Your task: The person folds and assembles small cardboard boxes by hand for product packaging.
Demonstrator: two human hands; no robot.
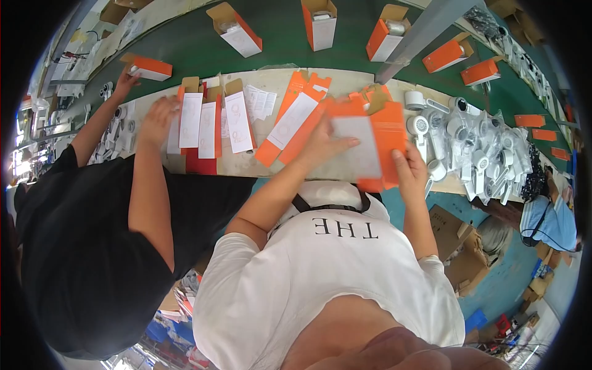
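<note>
The green belt (277, 37) runs across the top of the view, and the pale bench (274, 80) lies between it and the person. Over the bench's near edge, before the white shirt (345, 271), is the orange carton (362, 148), held up between both hands, its pale panel facing the camera. Motion blurs its left part (whether it is one piece or two overlapping ones, I cannot tell).

It should be light: thin, springy card, stiff along its folds but easy to crease or dent across a broad face. A smooth printed surface may slip a little under dry fingers. The side edges and folds look the best places to hold, with light pressure; squeezing mid-panel would likely bow it.

The left forearm slants in from the lower left, elbow bent outward; the right rises more nearly upright, close to the body. The right hand (411, 169) grips the carton's right edge, thumb flat on the orange front, fingers wrapped toward the side. The left hand (322, 143) lies at the left edge, its thumb reaching over the panel; the other fingers are blurred, so how far they close I cannot tell.
</note>
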